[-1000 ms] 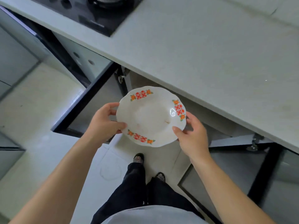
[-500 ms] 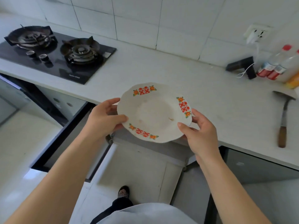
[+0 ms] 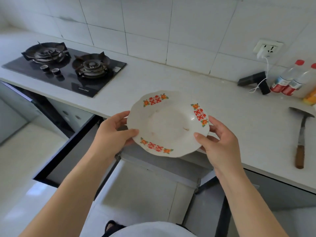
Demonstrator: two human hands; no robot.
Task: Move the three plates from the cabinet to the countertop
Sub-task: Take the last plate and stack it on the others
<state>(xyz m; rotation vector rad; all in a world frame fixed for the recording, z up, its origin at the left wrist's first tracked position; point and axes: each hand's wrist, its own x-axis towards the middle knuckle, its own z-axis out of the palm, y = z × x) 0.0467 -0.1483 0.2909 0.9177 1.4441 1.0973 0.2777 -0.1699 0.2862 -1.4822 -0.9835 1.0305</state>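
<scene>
I have the plate [image 3: 168,124] gripped by both hands: my left hand [image 3: 112,132] pinches its left rim, thumb on top and fingers curled underneath, and my right hand [image 3: 220,142] pinches the right rim the same way. Both are closed firmly on the edge, nothing else in them. The plate is white with a scalloped rim and red-and-orange motifs, held roughly level, tipped a little toward me, with a few faint smears in its well.

It hangs in the air over the front edge of the countertop [image 3: 171,81], partly above the pale surface and partly above the open cabinet [image 3: 153,168] below. It is not touching the counter, as far as I can judge. No other plates show on the counter, so I take this to be the first of three, in the carry-and-place step.

Next I need to push it forward and lower it flat onto the bare stretch ahead, then let both rims go. That patch sits between the gas hob [image 3: 68,69] on the left and the spatula [image 3: 301,135] and bottles [image 3: 290,79] on the right, all well apart from the plate. The main care is landing it fully behind the edge, leaving room for two more.
</scene>
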